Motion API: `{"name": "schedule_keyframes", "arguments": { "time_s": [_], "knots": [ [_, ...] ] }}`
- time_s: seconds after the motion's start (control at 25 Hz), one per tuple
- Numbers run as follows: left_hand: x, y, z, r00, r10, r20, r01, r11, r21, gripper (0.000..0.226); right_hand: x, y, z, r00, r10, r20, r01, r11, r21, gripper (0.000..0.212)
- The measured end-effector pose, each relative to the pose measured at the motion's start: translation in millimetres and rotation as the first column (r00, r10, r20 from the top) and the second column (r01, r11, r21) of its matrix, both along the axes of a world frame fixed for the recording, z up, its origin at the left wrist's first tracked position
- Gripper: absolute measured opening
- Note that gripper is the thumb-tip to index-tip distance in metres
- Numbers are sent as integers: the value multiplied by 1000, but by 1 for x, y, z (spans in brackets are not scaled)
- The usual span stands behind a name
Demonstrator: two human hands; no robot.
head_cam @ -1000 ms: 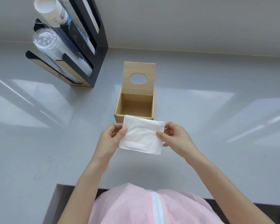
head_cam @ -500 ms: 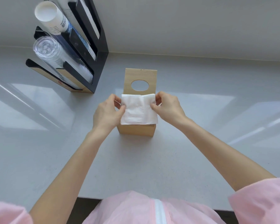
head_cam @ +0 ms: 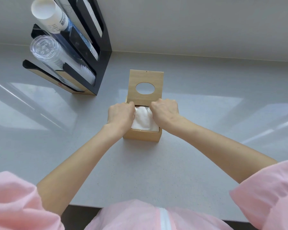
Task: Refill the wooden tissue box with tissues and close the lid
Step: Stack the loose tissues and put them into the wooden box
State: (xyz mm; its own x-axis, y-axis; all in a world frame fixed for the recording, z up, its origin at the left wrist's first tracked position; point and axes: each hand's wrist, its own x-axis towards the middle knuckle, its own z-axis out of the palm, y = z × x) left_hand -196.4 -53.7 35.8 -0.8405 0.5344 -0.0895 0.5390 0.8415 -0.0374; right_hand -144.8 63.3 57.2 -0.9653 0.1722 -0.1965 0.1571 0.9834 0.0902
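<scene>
While its hinged lid (head_cam: 145, 87) stands upright at the back, oval hole showing, the pale wooden tissue box (head_cam: 142, 136) sits mid-counter (head_cam: 198, 123), well apart from a black cup dispenser (head_cam: 83, 52). White tissues (head_cam: 144, 121), crumpled in the middle, fill its opening. The left hand (head_cam: 120, 116) and right hand (head_cam: 165, 110) are curled, fingers tucked down into the box on the tissues' two sides.

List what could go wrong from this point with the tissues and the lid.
1. The tissues bulge above the wooden box rim; if they stay bunched, the lid may not shut flat.
2. The lid stands upright just behind the left hand and right hand; a nudge might drop it onto the knuckles.
</scene>
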Motion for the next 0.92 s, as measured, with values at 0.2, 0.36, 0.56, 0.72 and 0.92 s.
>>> {"name": "schedule_keyframes", "arguments": {
  "time_s": [0.2,0.36,0.56,0.72,0.92],
  "knots": [
    [3,12,-4,994,-105,17,107,970,-219,20,-4,-15,-10,990,111,85,-118,990,73,16],
    [5,20,-6,986,-148,71,162,950,-266,21,-9,-21,-22,986,103,133,-117,988,104,37],
    [3,17,-3,979,-167,113,192,941,-277,18,-11,-17,-18,985,64,158,-71,997,37,34],
    [6,14,-1,977,-174,125,203,938,-280,17,-5,-11,-8,988,66,139,-56,996,-74,20],
    [7,13,4,953,-274,125,301,897,-324,18,11,-5,-12,962,130,241,-130,991,-16,26]
  ]
}}
